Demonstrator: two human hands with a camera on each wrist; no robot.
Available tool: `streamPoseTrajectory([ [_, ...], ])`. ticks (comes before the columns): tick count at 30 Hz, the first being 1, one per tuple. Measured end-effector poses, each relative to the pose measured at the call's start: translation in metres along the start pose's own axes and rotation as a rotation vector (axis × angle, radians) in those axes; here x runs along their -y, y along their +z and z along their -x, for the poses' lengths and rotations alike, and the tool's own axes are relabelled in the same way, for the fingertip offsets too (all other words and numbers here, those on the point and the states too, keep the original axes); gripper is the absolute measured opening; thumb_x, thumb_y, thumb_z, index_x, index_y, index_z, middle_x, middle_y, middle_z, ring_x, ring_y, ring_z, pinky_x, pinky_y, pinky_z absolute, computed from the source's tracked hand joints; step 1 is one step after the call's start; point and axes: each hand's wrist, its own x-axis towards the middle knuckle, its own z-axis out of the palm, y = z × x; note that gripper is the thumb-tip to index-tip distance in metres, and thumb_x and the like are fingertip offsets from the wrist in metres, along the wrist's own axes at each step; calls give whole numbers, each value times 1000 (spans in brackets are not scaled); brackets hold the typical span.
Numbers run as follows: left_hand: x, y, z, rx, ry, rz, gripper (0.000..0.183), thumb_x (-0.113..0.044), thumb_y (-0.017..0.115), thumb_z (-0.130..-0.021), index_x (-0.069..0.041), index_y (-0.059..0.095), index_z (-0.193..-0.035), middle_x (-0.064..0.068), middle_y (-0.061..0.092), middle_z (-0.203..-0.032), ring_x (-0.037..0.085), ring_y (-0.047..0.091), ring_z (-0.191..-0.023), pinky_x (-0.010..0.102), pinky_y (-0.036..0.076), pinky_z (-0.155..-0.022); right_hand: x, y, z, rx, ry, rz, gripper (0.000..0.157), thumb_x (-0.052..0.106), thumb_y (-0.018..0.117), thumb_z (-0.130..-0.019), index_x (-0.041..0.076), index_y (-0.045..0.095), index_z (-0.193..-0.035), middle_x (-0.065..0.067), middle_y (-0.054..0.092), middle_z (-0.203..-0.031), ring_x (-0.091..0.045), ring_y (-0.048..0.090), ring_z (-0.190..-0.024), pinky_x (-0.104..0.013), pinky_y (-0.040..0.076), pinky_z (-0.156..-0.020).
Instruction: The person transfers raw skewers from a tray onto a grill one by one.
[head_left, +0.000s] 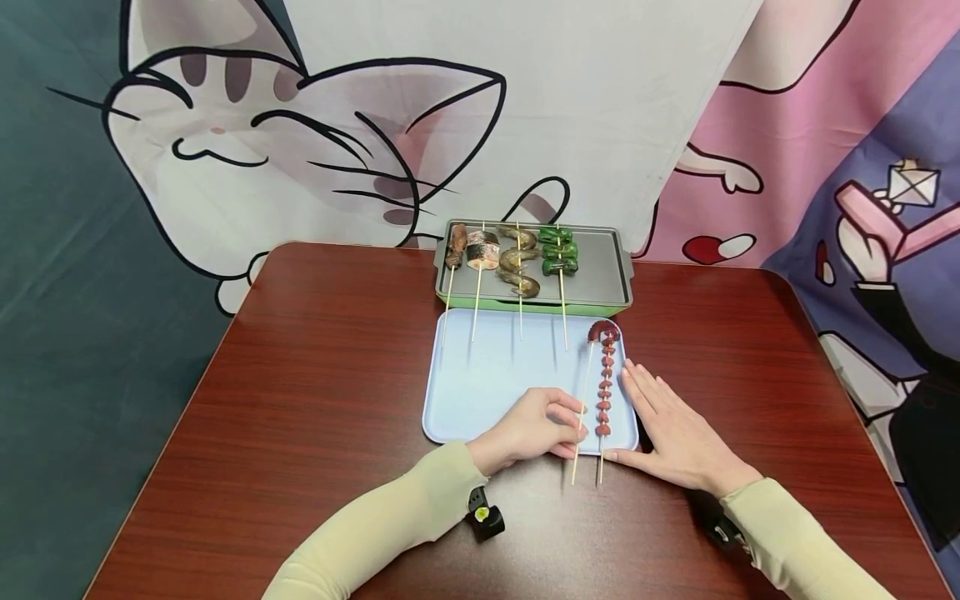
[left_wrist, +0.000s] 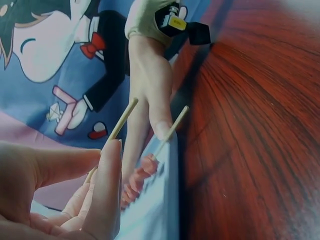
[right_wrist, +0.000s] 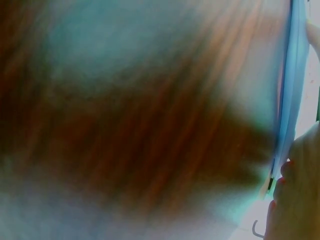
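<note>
"Why do we pinch the dark red skewer so low?"

"Maybe so we don't touch the food. Our left hand pinches the bare stick between thumb and finger, over the near edge of the blue tray. The food end is up by the tray's far right corner (it bends over near the next skewer's tip, and we can't tell if they touch)."

"Which next skewer?"

"The skewer of small red bits. It's just to the right, and its stick pokes out past the near edge, toward us."

"And the four at the back?"

"The brown meat skewer, the fish skewer, the shrimp skewer and the green pepper skewer have their food on the gray pan. Their sticks reach out over our tray, perhaps so they're easy to grab."

"What about our right hand?"

"Its fingers are straight and hold nothing. They lie along the tray's right edge, with the thumb by the near corner. We guess that stops the tray sliding on the worktop. Our arms slant in from both sides."
</note>
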Motion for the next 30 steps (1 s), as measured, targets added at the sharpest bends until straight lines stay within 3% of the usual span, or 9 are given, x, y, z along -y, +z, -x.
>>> streamPoseTrajectory([
  [5,-13,7,3,46,43,-45,32,9,71,-90,10,63,-120,4,69,-88,16,69,-63,31,64,-64,0,1,0,-6,-8,-1,115,72,68,-84,-5,25,-158,-20,19,-166,-37,21,-150,-50,21,-123],
  [11,-32,13,1,50,126,-59,27,12,73,-87,6,67,-113,10,70,-89,33,74,-74,32,64,-63,0,1,0,-18,-10,-1,115,71,69,-83,-5,26,-158,-20,20,-165,-38,23,-150,-54,25,-121],
  [15,-46,12,-4,38,155,-73,29,13,72,-87,5,67,-115,9,69,-92,35,74,-76,32,64,-64,-1,1,0,-20,-10,-1,115,71,70,-83,-4,27,-158,-20,21,-165,-38,23,-150,-53,24,-121],
  [26,-81,-2,-33,-104,209,-86,36,11,73,-88,6,67,-123,15,70,-96,26,72,-68,31,64,-65,-1,1,0,-9,-2,-6,114,71,68,-84,-4,26,-158,-21,21,-165,-38,22,-150,-45,16,-125],
  [30,-92,-6,-46,-137,215,-77,35,10,73,-89,5,68,-124,20,70,-100,34,73,-75,30,64,-66,-1,0,0,1,1,-9,114,72,67,-85,-4,25,-158,-20,19,-166,-38,21,-150,-44,15,-125],
])
